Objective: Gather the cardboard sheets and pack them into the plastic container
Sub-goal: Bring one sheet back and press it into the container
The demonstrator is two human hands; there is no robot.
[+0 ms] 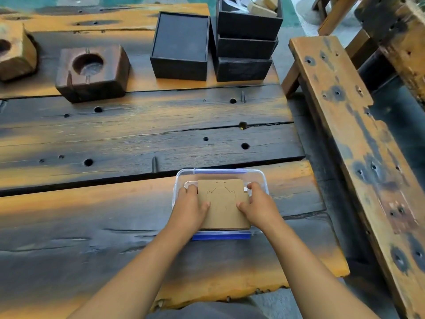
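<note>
We see a stack of cardboard sheets (224, 203) held over a clear plastic container (262, 178) that sits near the front edge of a rough, dark-and-orange wooden worktop (138, 139). The top sheet carries a faint cut outline, and the stack lies flat across the container's opening, its near edge over the blue clip (220, 236) on the container's front side; we cannot tell whether the stack already rests on the bottom. A second blue clip runs along the far rim.

Our left hand (189, 207) grips the left edge of the stack, thumb on top of the sheet and fingers (190, 188) curled down around the side. Our right hand (258, 204) mirrors it on the right edge, thumb on top and fingers (254, 186) wrapped over the edge. Both hands pinch the stack between thumb and fingers.

Farther back on the worktop stand two wooden blocks with round hollows (92, 72), an open black box (180, 46) and, just beside it, a stack of black boxes (245, 46) whose top one holds pale wooden pieces. A worn wooden bench (349, 134) stands to the right.
</note>
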